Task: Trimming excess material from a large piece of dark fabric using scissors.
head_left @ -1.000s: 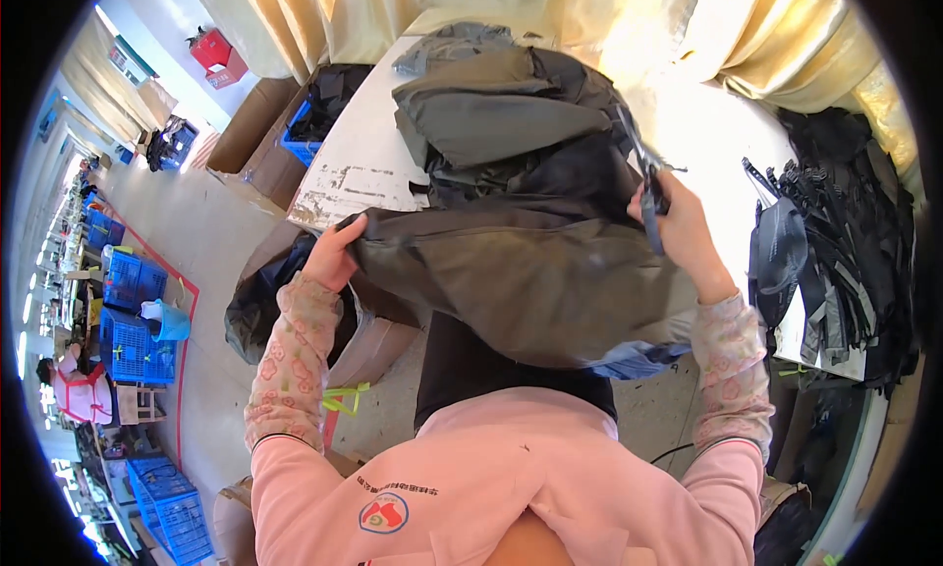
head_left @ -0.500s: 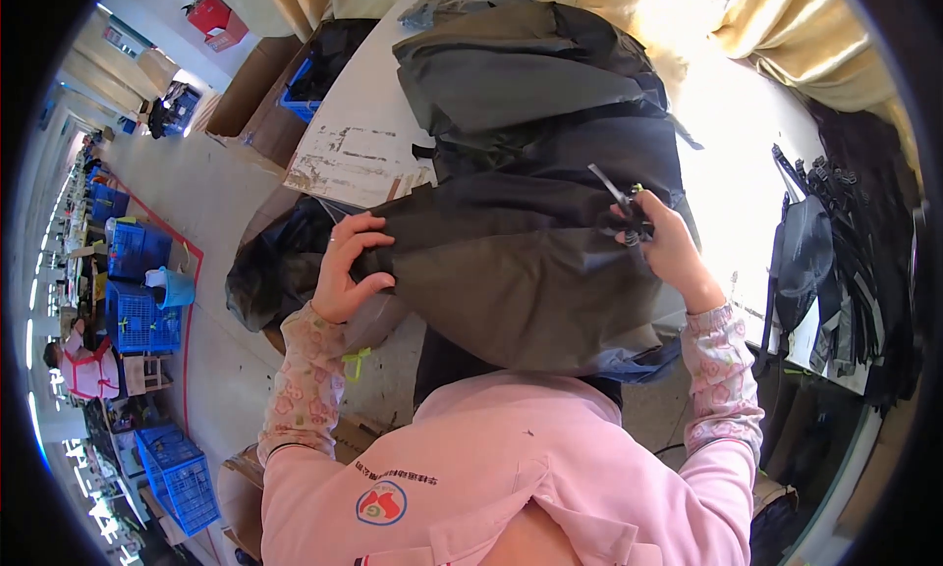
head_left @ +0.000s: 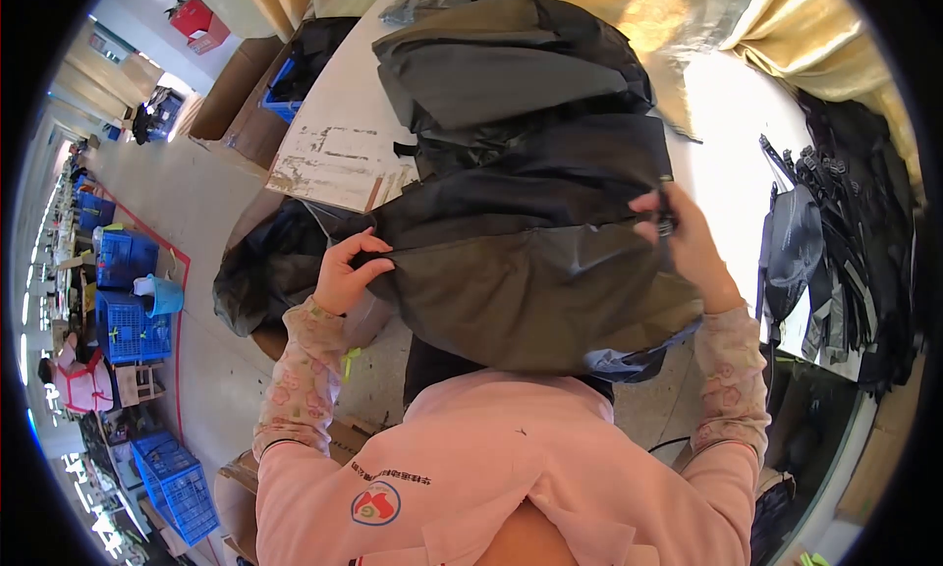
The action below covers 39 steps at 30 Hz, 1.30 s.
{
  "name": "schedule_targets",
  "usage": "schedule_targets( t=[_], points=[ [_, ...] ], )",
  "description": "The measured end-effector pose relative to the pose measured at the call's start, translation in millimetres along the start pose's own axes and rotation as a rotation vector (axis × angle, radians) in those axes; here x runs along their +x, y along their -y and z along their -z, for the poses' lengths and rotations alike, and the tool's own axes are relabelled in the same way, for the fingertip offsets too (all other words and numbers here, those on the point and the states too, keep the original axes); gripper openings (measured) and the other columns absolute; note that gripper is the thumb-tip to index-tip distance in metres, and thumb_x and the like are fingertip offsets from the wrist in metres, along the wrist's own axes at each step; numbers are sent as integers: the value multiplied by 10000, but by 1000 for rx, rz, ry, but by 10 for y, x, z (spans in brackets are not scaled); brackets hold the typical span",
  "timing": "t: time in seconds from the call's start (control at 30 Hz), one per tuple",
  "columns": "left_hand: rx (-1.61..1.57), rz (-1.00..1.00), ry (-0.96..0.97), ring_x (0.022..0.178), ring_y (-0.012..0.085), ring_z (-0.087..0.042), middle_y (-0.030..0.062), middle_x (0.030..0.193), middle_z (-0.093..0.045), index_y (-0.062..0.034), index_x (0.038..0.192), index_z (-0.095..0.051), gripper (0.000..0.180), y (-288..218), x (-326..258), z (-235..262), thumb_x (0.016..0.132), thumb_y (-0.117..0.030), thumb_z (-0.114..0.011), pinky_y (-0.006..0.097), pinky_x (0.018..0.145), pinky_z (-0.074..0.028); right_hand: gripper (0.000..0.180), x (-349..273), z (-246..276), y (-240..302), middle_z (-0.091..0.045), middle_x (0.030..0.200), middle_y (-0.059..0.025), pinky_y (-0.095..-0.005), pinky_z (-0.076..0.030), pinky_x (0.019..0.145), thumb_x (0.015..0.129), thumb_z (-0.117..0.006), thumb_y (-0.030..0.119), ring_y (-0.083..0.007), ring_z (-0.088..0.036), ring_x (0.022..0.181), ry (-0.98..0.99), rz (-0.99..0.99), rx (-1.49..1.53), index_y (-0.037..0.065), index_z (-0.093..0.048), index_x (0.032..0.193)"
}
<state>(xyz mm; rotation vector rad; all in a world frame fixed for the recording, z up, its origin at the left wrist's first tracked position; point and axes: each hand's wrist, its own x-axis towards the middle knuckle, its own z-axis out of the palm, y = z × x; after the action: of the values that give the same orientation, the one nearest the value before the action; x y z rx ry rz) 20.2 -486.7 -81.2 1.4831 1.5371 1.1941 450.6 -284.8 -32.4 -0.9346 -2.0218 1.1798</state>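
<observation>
A large dark olive-and-black coated fabric piece (head_left: 521, 281), sewn with a long seam, lies across the table's near edge and hangs over it toward my lap. My left hand (head_left: 349, 271) is closed in a pinch on the left end of its seam. Over the right end of the seam is my right hand (head_left: 688, 237), curled round small scissors (head_left: 666, 220). Only the dark handles show; the blades are hidden. Whether its fingertips also grip the fabric I cannot tell. Behind, another dark fabric piece (head_left: 511, 70) lies bunched on the white table (head_left: 329, 159).
Black straps with buckles (head_left: 835, 242) hang over the table's right side. A dark bundle (head_left: 265, 271) sits low at the left, below a cardboard box (head_left: 236, 105). Blue crates (head_left: 133, 325) line the aisle at far left, near a seated person (head_left: 81, 379).
My right hand has moved right along the fabric, and the scissor blades have turned out of sight. My left hand has lowered slightly and now pinches the seam. The seam is pulled straighter.
</observation>
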Motion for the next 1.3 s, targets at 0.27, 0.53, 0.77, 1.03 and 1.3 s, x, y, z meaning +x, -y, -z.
schedule_targets(
  t=[0.27, 0.53, 0.77, 1.03, 1.3],
  points=[
    [-87, -8, 24, 833, 70, -566, -6, 824, -626, -15, 873, -634, 108, -3, 27, 10, 804, -20, -717, 336, 1018, -408, 235, 191, -370, -141, -617, 858, -42, -269, -469, 677, 779, -653, -45, -109, -576, 787, 111, -99, -138, 30, -537, 969],
    [-390, 272, 149, 795, 33, -549, -28, 859, -617, -25, 933, -609, 140, 68, 147, -129, 830, -13, -705, 193, 740, -445, 219, 55, 204, 150, -551, 832, 9, -208, -434, 676, 764, -715, 64, -82, -528, 765, 57, -325, 130, 67, -552, 910],
    [-510, 378, 309, 798, 37, -557, -31, 871, -614, -25, 948, -609, 177, -193, 329, -404, 809, -5, -716, 201, 720, -457, 269, -214, 349, -297, -540, 780, 29, -259, -435, 687, 790, -759, 187, -97, -507, 723, -205, -306, -247, 62, -560, 923],
    [-523, 294, 353, 823, 31, -549, -34, 902, -611, -26, 974, -618, 212, -677, 276, -554, 793, -1, -727, 195, 744, -442, 529, -19, -229, 914, -567, 765, -105, -391, -411, 713, 611, -836, 373, -313, -565, 746, 287, 212, -850, 30, -553, 897],
    [-375, 227, 390, 765, 23, -507, -35, 840, -597, -11, 951, -619, 177, -874, 244, -651, 801, -21, -711, 189, 678, -415, 543, 131, -496, 1305, -611, 804, -108, -365, -404, 736, 593, -835, 406, -296, -594, 818, 547, 269, -874, 25, -555, 860]
  ],
)
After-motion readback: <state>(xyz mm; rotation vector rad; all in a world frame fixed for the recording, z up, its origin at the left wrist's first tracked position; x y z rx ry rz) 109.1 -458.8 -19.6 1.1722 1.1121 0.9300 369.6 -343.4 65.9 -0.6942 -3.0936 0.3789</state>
